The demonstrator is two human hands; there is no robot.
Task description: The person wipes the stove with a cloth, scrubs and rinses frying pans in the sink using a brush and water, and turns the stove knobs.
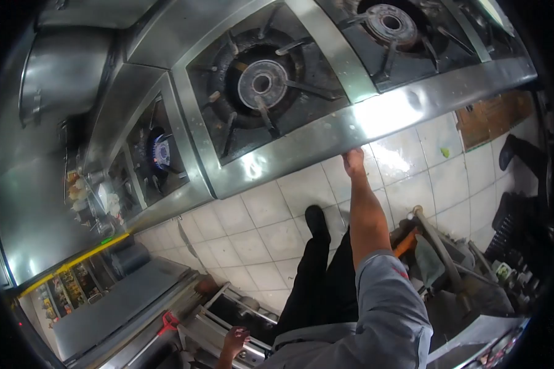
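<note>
My right hand (353, 161) reaches forward to the stove's steel front edge (314, 150). Its fingers are closed at the underside of that edge, and what they grip there is hidden. Just beyond is a large gas burner (262, 84) with no flame showing; a second unlit burner (391, 23) sits to its right. Low in the view, my left hand (236, 339) is beside a metal rack (218, 332) with its fingers curled in. Whether anything is inside those fingers is too small to tell.
A blue flame burns on the left burner (161, 151). A red-headed, long-handled tool (168, 321) lies by the steel counter (123, 307). Cluttered gear (437, 258) stands at my right. Another person's dark shoe (506, 152) shows at far right on the tiled floor (271, 237).
</note>
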